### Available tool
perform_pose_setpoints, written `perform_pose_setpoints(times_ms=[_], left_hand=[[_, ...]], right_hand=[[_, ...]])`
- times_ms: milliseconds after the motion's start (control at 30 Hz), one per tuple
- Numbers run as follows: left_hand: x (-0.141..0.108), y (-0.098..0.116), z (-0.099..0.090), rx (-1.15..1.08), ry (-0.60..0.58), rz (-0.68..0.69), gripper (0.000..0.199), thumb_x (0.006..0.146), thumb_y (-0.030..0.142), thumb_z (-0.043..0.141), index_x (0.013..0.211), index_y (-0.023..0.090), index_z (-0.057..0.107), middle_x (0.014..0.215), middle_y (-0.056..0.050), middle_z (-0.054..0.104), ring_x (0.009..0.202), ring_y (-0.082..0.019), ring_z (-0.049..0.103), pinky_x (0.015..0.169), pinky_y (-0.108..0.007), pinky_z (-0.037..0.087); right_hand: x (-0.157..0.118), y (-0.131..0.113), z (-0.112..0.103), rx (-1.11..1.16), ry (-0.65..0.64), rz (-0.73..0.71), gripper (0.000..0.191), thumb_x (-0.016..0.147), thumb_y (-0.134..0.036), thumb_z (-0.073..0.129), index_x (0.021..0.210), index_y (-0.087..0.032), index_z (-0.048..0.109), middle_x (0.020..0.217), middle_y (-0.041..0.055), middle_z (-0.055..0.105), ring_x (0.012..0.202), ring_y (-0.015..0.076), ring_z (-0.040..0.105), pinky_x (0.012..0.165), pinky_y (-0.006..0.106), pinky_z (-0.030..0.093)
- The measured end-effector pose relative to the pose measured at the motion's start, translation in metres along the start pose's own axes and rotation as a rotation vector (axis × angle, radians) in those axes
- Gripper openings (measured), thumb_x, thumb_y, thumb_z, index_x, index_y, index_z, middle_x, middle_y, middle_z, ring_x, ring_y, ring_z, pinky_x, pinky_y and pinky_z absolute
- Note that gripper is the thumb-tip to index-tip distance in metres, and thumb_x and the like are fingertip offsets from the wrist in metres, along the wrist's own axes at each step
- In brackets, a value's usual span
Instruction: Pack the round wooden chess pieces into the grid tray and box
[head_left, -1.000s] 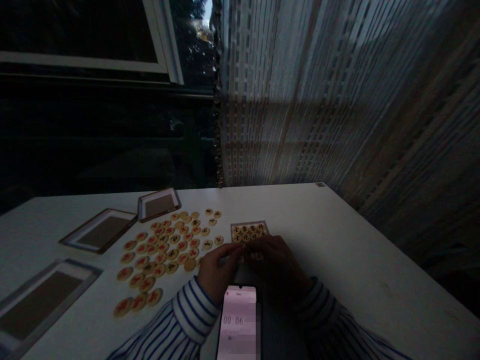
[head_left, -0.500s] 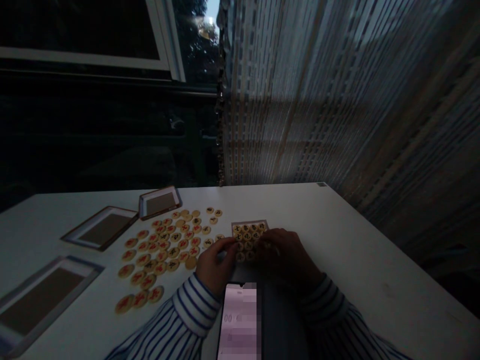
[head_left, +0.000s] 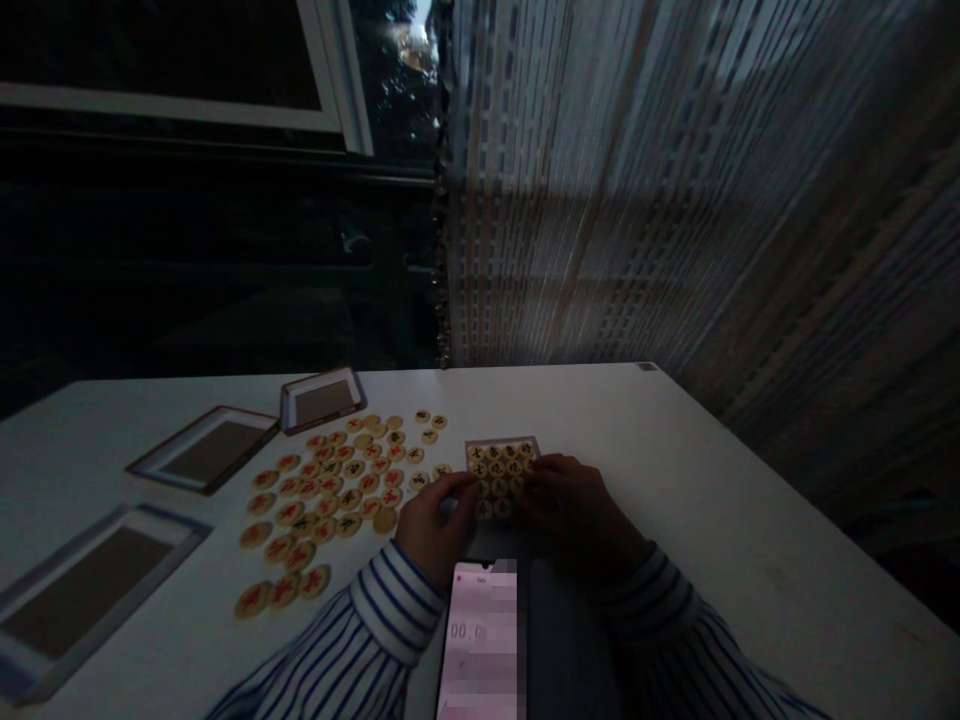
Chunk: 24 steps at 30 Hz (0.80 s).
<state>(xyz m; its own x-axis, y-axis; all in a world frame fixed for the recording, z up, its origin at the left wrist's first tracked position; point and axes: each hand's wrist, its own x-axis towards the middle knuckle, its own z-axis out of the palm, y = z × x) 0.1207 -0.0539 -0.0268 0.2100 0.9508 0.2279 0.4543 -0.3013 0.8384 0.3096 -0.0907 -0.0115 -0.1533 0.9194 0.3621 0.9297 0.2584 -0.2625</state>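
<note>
Fingers (head_left: pixel 455 481) of the left hand (head_left: pixel 431 525) bend toward its thumb at the near left side of a small tray (head_left: pixel 500 441). The right hand (head_left: pixel 581 505) reaches over the tray's right side, fingertips dim and curled low. Both hands look narrow at the tips, but I cannot tell whether either one holds a piece. The tray lies flat on the table (head_left: pixel 697 520), between the hands, and carries rows of round black-marked pieces (head_left: pixel 493 453), four across the far row; its near right part is covered by the right hand and shadow.

Nearer the body, between the striped sleeves (head_left: pixel 397 605), is a phone (head_left: pixel 469 680) with a lit pinkish screen, partly pixelated.

Left of the left hand spreads a crowd of loose pieces (head_left: pixel 330 485), mostly red-marked, some black-marked, a few blank-faced; some overlap. Beyond them, toward the left, a near tray (head_left: pixel 94 585), a middle tray (head_left: pixel 214 455) and a far tray (head_left: pixel 322 402) show brown bottoms.

Behind the table hang a strand curtain (head_left: pixel 570 200) and, to its left, a pale window frame (head_left: pixel 337 90).
</note>
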Motion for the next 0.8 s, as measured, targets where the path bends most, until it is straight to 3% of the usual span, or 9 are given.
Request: perform_pose_setpoints(times_ms=[800], left_hand=[[-0.0004, -0.0026, 0.0005, 0.044, -0.008, 0.009, 0.027, 0.075, 0.034, 0.048, 0.09, 0.017, 0.062, 0.086, -0.005, 0.066, 0.083, -0.018, 0.06, 0.077, -0.033, 0.046]], right_hand=[[-0.0011, -0.0024, -0.0039, -0.021, -0.077, -0.001, 0.018, 0.078, -0.032, 0.049, 0.081, -0.02, 0.061, 0.093, 0.0063, 0.056, 0.085, 0.0172, 0.049, 0.072, 0.031, 0.036]])
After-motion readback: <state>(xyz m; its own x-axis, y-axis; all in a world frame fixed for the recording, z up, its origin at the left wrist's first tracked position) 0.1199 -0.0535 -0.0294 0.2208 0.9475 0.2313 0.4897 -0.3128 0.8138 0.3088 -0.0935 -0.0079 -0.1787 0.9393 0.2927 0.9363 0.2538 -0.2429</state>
